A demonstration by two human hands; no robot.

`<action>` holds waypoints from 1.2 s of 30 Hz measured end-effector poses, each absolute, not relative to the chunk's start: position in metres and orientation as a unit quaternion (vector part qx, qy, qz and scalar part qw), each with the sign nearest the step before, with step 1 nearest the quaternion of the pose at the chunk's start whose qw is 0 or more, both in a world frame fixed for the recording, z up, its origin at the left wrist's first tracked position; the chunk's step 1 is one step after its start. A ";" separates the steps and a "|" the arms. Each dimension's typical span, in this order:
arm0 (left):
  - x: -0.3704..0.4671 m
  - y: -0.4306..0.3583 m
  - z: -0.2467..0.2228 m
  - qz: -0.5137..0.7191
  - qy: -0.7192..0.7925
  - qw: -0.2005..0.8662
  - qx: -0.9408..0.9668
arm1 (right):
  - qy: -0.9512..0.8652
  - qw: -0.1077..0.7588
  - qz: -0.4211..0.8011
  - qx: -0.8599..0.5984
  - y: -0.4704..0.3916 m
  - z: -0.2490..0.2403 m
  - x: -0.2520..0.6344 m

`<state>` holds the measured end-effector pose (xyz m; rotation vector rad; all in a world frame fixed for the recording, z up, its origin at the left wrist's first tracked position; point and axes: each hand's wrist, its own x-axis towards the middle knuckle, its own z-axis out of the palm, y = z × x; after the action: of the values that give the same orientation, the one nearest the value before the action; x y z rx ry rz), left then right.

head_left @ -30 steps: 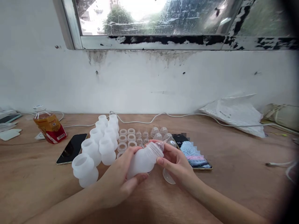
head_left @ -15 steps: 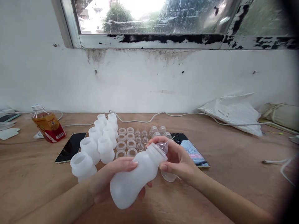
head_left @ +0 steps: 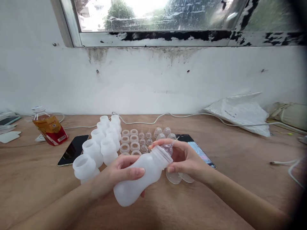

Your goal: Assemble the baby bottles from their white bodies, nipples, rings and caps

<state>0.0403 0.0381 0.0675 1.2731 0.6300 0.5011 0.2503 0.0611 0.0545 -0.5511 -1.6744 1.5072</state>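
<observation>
A frosted white baby bottle (head_left: 140,177) lies tilted in my left hand (head_left: 118,174), its mouth pointing up and right. My left thumb rests along its side, with the fingers wrapped underneath. At the neck sits a translucent screw ring (head_left: 161,156), and a clear nipple (head_left: 168,148) with a thin pointed tip pokes through it. My right hand (head_left: 188,159) grips the ring, thumb below and fingers over the top. Behind my hands stand rows of open white bottles (head_left: 109,148), loose rings (head_left: 124,148), small nipples (head_left: 142,141) and clear domed caps (head_left: 157,131). More caps (head_left: 174,177) lie under my right hand.
A black phone (head_left: 73,150) lies left of the bottles. Another phone (head_left: 201,153), its screen lit, is partly behind my right hand. A drink bottle (head_left: 51,129) stands far left. A white cable (head_left: 144,123) runs along the wall, passing a plastic bag (head_left: 240,111).
My right hand has turned slightly about the ring, and the nipple's tip now points further up. My left thumb has shifted along the bottle, whose base is slightly higher in view.
</observation>
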 end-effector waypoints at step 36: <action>0.042 0.026 0.066 0.290 0.352 0.421 0.784 | -0.701 0.350 0.555 -0.279 0.058 0.054 0.247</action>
<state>0.0420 0.0259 0.0661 1.9643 0.8832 0.7262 0.2465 0.0577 0.0537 -0.7236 -1.8153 1.4373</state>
